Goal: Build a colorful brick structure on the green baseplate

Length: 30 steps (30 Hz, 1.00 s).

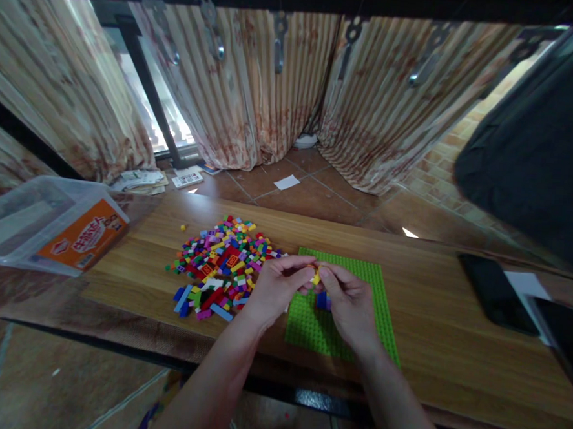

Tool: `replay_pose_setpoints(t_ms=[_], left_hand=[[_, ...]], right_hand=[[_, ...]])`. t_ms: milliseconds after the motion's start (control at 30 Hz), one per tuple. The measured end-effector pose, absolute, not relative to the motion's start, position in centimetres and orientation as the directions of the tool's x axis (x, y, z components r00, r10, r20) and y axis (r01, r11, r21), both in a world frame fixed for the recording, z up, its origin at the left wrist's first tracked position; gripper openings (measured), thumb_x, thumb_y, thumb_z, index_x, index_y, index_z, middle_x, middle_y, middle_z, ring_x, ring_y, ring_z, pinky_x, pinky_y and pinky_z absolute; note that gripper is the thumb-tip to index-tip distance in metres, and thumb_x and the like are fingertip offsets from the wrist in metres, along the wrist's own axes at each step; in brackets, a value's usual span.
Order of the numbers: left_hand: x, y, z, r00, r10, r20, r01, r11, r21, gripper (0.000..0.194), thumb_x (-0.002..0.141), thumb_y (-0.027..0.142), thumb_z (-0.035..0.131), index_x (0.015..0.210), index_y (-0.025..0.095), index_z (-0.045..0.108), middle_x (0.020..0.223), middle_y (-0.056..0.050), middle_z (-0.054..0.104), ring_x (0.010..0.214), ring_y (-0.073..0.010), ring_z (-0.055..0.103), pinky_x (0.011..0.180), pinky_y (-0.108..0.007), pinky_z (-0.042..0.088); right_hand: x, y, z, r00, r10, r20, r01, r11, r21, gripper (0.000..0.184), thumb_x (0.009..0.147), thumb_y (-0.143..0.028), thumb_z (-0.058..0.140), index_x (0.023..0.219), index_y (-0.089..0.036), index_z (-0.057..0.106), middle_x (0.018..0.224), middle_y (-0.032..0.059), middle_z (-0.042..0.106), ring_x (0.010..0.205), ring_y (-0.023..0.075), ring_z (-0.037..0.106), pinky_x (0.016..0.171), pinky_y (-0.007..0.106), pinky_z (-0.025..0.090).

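Both hands meet over a green studded baseplate [380,311], pinching small yellow toy bricks [316,278] between their fingertips. An orange bit shows just above the yellow. My left hand [282,285] comes in from the left with its thumb and forefinger closed on the piece. From the other side, my right hand [352,299] grips it the same way. Blue bricks [323,300] sit on the baseplate below the hands, partly covered by the right hand. To the left spreads a heap of mixed coloured toy bricks [223,262], close to my left hand.
A clear plastic bin [18,224] with an orange label stands at the table's left end. Two dark phones [495,292] and white paper [525,285] lie at the right. A lone yellow brick [183,227] sits behind the heap on the wooden table [433,353].
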<state>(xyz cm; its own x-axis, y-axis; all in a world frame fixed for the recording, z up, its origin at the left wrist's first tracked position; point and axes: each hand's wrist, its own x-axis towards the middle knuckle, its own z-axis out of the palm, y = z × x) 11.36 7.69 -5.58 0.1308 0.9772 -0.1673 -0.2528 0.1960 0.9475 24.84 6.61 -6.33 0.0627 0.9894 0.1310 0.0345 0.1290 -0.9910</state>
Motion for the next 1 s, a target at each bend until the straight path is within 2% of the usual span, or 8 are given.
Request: replay_pose_setpoints(t_ms=[167, 267, 433, 767, 867, 1000], left_hand=[[10.9, 7.9, -5.6, 0.174, 0.975, -0.141, -0.171, 0.171, 0.970, 0.029, 0.078, 0.036, 0.067, 0.096, 0.013, 0.070, 0.067, -0.001, 0.064, 0.060, -0.0101, 0.058, 0.059, -0.022, 0.047], [10.7, 7.9, -5.5, 0.227, 0.967, -0.114, -0.040, 0.126, 0.991, 0.022, 0.084, 0.033, 0.059, 0.092, 0.014, 0.067, 0.066, 0.000, 0.062, 0.059, -0.0108, 0.059, 0.055, -0.021, 0.045], [10.4, 7.7, -5.7, 0.206, 0.977, -0.054, 0.179, 0.017, 0.984, 0.017, 0.089, 0.029, 0.048, 0.085, 0.017, 0.060, 0.058, 0.003, 0.056, 0.052, -0.0112, 0.055, 0.051, -0.022, 0.042], [9.5, 8.0, -5.5, 0.173, 0.983, -0.065, 0.177, 0.033, 0.984, 0.016, 0.088, 0.030, 0.048, 0.089, 0.018, 0.059, 0.060, 0.003, 0.057, 0.048, -0.0114, 0.055, 0.048, -0.022, 0.043], [7.7, 8.6, -5.6, 0.102, 0.994, -0.031, 0.325, -0.004, 0.946, 0.016, 0.088, 0.029, 0.048, 0.090, 0.017, 0.059, 0.060, 0.002, 0.058, 0.051, -0.0126, 0.057, 0.051, -0.023, 0.044], [4.8, 9.1, -5.7, -0.006, 0.997, 0.077, 0.638, -0.056, 0.768, 0.013, 0.087, 0.024, 0.049, 0.083, 0.018, 0.060, 0.065, 0.000, 0.061, 0.058, -0.0142, 0.059, 0.058, -0.024, 0.042]], right_hand=[[24.5, 6.6, -6.5, 0.085, 0.989, 0.122, -0.009, 0.123, -0.992, 0.021, 0.082, -0.036, 0.064, 0.094, -0.021, 0.074, 0.071, -0.0002, 0.069, 0.061, 0.0125, 0.061, 0.060, 0.026, 0.052], [24.2, 6.4, -6.6, 0.091, 0.987, 0.133, 0.043, 0.129, -0.991, 0.022, 0.083, -0.037, 0.062, 0.094, -0.021, 0.073, 0.074, 0.0013, 0.070, 0.063, 0.0136, 0.062, 0.062, 0.027, 0.053], [23.9, 6.1, -6.8, 0.076, 0.986, 0.145, 0.077, 0.139, -0.987, 0.021, 0.083, -0.036, 0.061, 0.093, -0.020, 0.071, 0.071, 0.0007, 0.068, 0.061, 0.0128, 0.061, 0.059, 0.025, 0.051], [23.4, 6.0, -7.1, 0.073, 0.988, 0.135, 0.110, 0.127, -0.986, 0.022, 0.084, -0.039, 0.060, 0.092, -0.020, 0.070, 0.068, 0.0005, 0.068, 0.062, 0.0148, 0.063, 0.062, 0.029, 0.053], [23.3, 5.7, -7.5, 0.042, 0.984, 0.174, 0.215, 0.161, -0.963, 0.020, 0.085, -0.037, 0.060, 0.092, -0.021, 0.070, 0.076, 0.0017, 0.070, 0.067, 0.0155, 0.065, 0.065, 0.029, 0.053], [22.8, 5.4, -8.1, -0.134, 0.947, 0.294, 0.408, 0.323, -0.854, 0.015, 0.088, -0.026, 0.057, 0.093, -0.023, 0.070, 0.088, 0.0044, 0.070, 0.081, 0.0173, 0.066, 0.074, 0.031, 0.053]])
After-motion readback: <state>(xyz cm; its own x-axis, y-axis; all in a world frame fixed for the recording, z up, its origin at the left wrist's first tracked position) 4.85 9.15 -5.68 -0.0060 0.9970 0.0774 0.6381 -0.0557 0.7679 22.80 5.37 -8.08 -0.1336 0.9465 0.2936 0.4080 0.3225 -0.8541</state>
